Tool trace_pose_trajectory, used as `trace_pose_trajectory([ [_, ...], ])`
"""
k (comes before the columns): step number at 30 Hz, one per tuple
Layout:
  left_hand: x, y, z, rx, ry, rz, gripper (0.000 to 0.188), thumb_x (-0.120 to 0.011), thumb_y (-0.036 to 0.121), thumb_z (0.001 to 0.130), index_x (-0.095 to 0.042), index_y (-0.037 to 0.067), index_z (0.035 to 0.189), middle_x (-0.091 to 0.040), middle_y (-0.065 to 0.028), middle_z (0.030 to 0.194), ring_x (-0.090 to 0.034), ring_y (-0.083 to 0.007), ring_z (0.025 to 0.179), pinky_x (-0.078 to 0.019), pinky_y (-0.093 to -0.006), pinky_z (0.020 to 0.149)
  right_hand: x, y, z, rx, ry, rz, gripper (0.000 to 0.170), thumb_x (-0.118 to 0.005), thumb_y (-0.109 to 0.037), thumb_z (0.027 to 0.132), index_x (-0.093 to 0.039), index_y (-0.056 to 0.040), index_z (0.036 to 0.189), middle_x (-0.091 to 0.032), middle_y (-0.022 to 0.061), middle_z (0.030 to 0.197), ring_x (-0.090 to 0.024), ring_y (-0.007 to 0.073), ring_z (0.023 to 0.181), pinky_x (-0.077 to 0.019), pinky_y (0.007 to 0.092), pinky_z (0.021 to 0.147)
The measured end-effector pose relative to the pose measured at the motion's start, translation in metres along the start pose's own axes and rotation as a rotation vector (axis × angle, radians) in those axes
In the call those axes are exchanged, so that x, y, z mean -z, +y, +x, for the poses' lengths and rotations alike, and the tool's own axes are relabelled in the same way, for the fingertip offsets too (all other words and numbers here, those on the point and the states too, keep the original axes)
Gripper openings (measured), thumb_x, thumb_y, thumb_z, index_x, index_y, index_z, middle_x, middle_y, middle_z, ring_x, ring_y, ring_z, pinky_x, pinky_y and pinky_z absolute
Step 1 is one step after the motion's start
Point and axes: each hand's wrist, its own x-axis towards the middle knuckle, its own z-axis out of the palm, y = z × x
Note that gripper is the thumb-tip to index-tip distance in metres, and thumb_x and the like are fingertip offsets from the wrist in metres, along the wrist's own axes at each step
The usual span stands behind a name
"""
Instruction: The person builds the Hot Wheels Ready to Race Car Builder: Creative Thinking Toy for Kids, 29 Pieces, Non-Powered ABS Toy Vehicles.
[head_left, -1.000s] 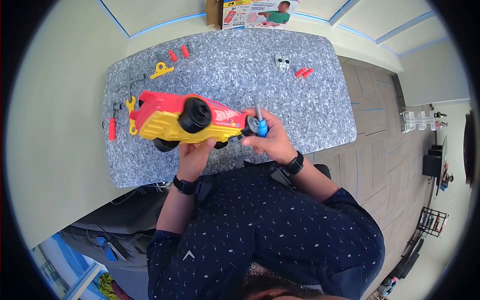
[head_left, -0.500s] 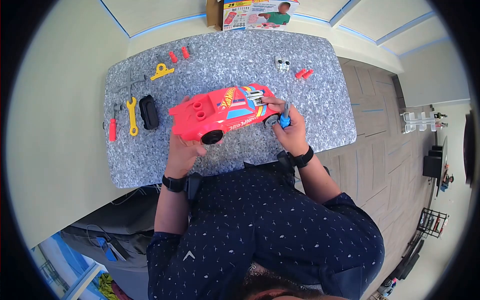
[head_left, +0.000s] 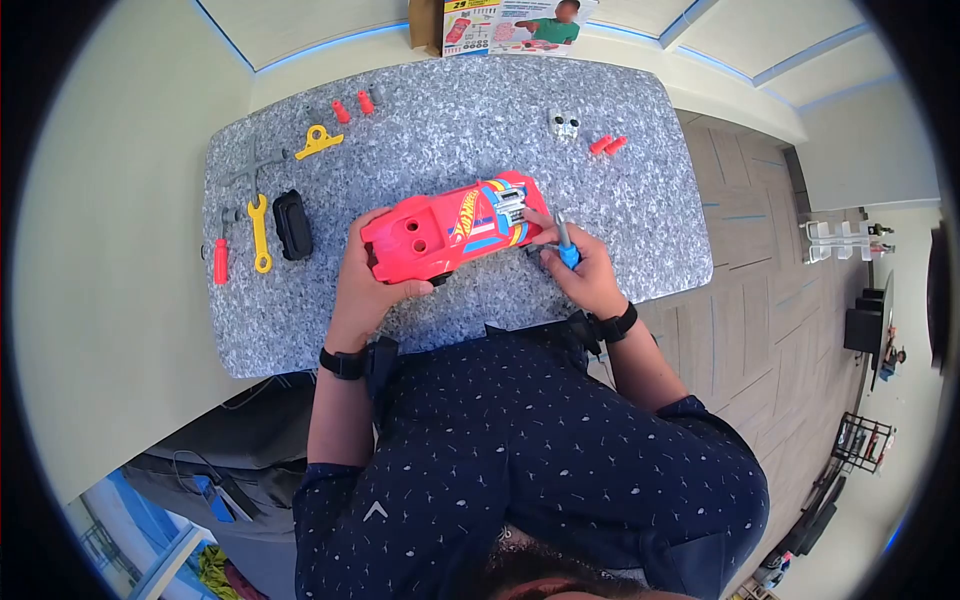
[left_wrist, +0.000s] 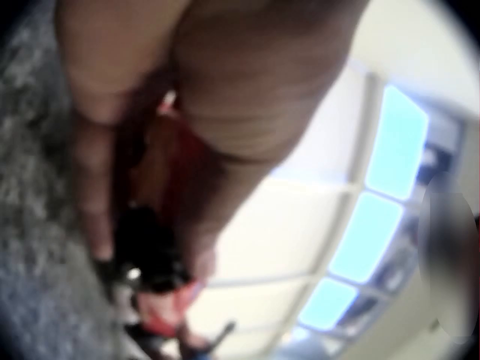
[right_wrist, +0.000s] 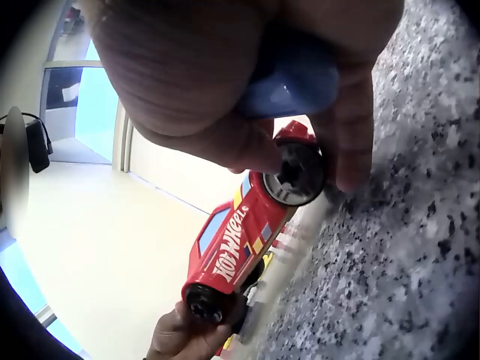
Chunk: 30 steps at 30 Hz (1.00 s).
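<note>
A red toy car (head_left: 455, 230) is held over the table with its roof toward the head camera, front end to the right. My left hand (head_left: 362, 278) grips its rear, thumb along the near side. My right hand (head_left: 590, 280) holds a screwdriver (head_left: 569, 256) with a blue handle and grey shaft, while its fingers touch the car's front end. In the right wrist view, the front wheel (right_wrist: 301, 172) sits between thumb and fingers, below the blue handle. The left wrist view is blurred; fingers there surround a black wheel (left_wrist: 154, 251).
On the speckled table (head_left: 450, 120), a black plastic part (head_left: 292, 226), yellow wrench (head_left: 260, 235), red-handled tool (head_left: 220, 260), grey cross-shaped tool (head_left: 256, 166) and yellow piece (head_left: 318, 143) lie left. Red pegs (head_left: 606, 145) and a chrome piece (head_left: 564, 124) lie right. A box (head_left: 520, 27) stands behind.
The car has turned from its yellow underside to roof up and moved right and lower. The black plastic part it covered now shows. Both hands keep hold, the screwdriver still in the right.
</note>
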Motion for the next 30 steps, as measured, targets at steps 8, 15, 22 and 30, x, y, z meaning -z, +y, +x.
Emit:
trace_pose_trajectory([
  [8,0.020,-0.015,0.004,-0.024,0.055,0.104,0.110,-0.098,-0.006,0.072,-0.043,0.005,0.166,-0.057,-0.0141,0.159,-0.063,-0.0273,0.143,-0.0613,-0.0436,0.114,0.034,-0.015,0.032,-0.160,0.158,-0.406,0.015,-0.081,-0.009,0.099,-0.079,-0.0001,0.111,-0.083,0.0171,0.121,-0.080,0.0276,0.096,-0.0616,0.0395,0.085],
  [15,0.027,-0.014,0.000,-0.019,0.086,0.223,0.109,-0.099,0.000,0.075,-0.044,0.004,0.169,-0.057,-0.0161,0.159,-0.070,-0.0265,0.131,-0.0651,-0.0395,0.102,0.049,0.034,0.142,0.076,0.176,-1.021,0.032,-0.073,-0.011,0.098,-0.075,-0.0016,0.129,-0.068,0.0351,0.143,-0.075,0.0529,0.116,-0.0625,0.0564,0.101],
  [22,0.034,0.004,-0.012,0.069,0.150,0.329,0.107,-0.102,0.011,0.076,-0.048,0.010,0.169,-0.058,-0.0141,0.160,-0.074,-0.0264,0.121,-0.0636,-0.0373,0.091,0.052,0.063,0.188,-0.203,-0.059,-1.145,0.032,-0.062,-0.009,0.102,-0.076,-0.0027,0.130,-0.070,0.0407,0.134,-0.075,0.0556,0.118,-0.0645,0.0566,0.099],
  [30,0.024,0.028,-0.011,-0.224,0.285,0.662,0.098,-0.101,0.021,0.081,-0.054,0.011,0.166,-0.055,-0.0154,0.166,-0.067,-0.0291,0.136,-0.0605,-0.0391,0.100,0.065,0.053,0.187,-0.257,-0.054,-0.967,0.052,-0.095,-0.036,0.085,-0.079,0.0016,0.118,-0.081,0.0278,0.113,-0.079,0.0446,0.108,-0.0626,0.0544,0.097],
])
